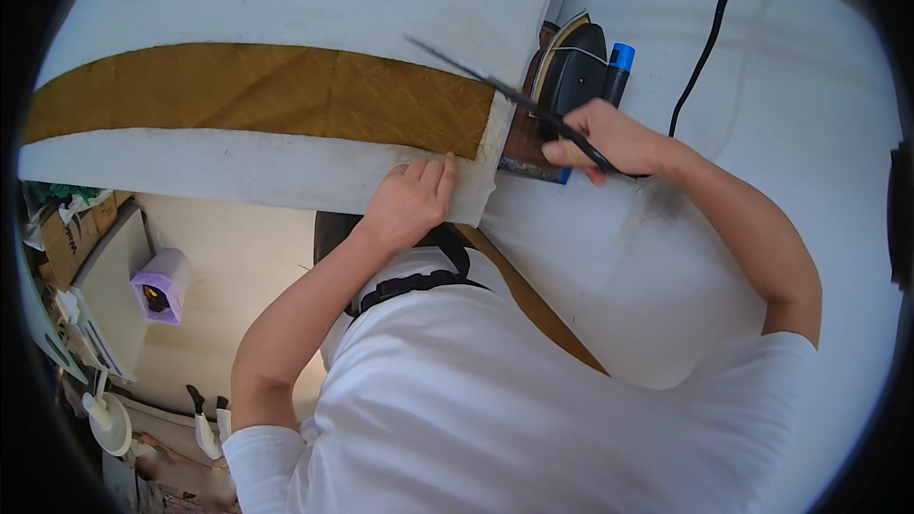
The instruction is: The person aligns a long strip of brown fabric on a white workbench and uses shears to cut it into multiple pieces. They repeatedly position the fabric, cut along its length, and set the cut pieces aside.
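A long strip of golden-brown fabric point(257, 88) lies across the white padded board, curving down toward the left. At the lower right corner of the strip is my left hand point(407, 198), its fingers drawn together on the fabric's near edge. My right hand point(614, 141) is closed round the black handles of a pair of scissors point(457, 65). Their long blades point up and left, passing over the strip's right end. The blades look closed together, and the far part of the handles is hidden by my fingers.
Just behind my right hand, an iron point(574, 65) rests on a reddish-brown stand point(524, 145), beside a blue-capped black cylinder point(617, 71). A black cord point(706, 48) runs over the white table point(762, 133). Below left, a lilac bin point(164, 284) stands on the floor.
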The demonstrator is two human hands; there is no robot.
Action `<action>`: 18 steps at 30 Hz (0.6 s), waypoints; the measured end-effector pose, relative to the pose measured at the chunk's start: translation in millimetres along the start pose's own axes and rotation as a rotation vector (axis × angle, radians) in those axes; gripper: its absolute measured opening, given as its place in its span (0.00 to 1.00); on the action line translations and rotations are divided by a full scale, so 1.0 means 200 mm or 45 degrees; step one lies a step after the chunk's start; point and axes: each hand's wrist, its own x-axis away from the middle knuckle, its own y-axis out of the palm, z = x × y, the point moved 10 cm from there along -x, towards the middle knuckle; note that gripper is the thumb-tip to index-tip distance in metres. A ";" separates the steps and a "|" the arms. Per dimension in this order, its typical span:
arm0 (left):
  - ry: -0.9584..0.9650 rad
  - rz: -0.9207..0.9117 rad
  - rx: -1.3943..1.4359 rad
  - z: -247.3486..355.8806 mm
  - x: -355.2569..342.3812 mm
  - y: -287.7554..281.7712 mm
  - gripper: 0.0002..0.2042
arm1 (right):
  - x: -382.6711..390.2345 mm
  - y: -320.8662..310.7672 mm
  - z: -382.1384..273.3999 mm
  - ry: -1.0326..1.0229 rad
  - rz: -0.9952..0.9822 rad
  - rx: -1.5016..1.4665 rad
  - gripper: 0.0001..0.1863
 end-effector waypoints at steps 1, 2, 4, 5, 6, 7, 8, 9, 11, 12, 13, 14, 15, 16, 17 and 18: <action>0.029 0.007 -0.033 0.02 -0.02 0.02 0.27 | 0.05 0.03 0.05 0.075 -0.076 0.048 0.31; 0.056 0.010 -0.072 0.03 -0.03 0.04 0.29 | 0.08 0.06 0.09 0.121 -0.159 0.104 0.32; 0.060 -0.016 -0.095 0.05 -0.02 0.10 0.29 | 0.17 0.09 0.19 0.223 -0.322 0.211 0.33; 0.060 -0.032 -0.107 0.05 -0.01 0.14 0.28 | 0.21 0.09 0.24 0.261 -0.370 0.229 0.33; 0.067 -0.029 -0.133 0.06 -0.01 0.17 0.28 | 0.26 0.08 0.28 0.300 -0.418 0.248 0.34; 0.067 -0.031 -0.168 0.07 -0.01 0.19 0.28 | 0.29 0.08 0.32 0.328 -0.469 0.272 0.35; 0.066 -0.032 -0.204 0.07 -0.01 0.21 0.28 | 0.32 0.07 0.33 0.367 -0.487 0.270 0.36; 0.051 -0.013 -0.222 0.06 -0.01 0.22 0.27 | 0.32 0.06 0.35 0.383 -0.486 0.262 0.36; 0.050 0.029 -0.247 0.05 -0.03 0.22 0.26 | 0.35 0.06 0.37 0.426 -0.470 0.221 0.37; 0.054 0.037 -0.258 0.06 -0.04 0.23 0.25 | 0.35 0.07 0.38 0.432 -0.481 0.215 0.37; 0.057 0.047 -0.273 0.06 -0.04 0.25 0.24 | 0.35 0.09 0.40 0.435 -0.490 0.213 0.37; 0.059 0.056 -0.288 0.06 -0.04 0.25 0.24 | 0.35 0.10 0.41 0.437 -0.500 0.210 0.37; 0.052 0.066 -0.299 0.06 -0.04 0.26 0.23 | 0.34 0.11 0.42 0.433 -0.516 0.212 0.38; 0.046 0.073 -0.311 0.06 -0.05 0.25 0.22 | 0.33 0.11 0.44 0.427 -0.532 0.213 0.40; 0.040 0.080 -0.324 0.06 -0.05 0.25 0.22 | 0.32 0.12 0.45 0.422 -0.549 0.212 0.41; 0.042 0.088 -0.324 0.06 -0.05 0.25 0.22 | 0.32 0.13 0.46 0.425 -0.550 0.202 0.41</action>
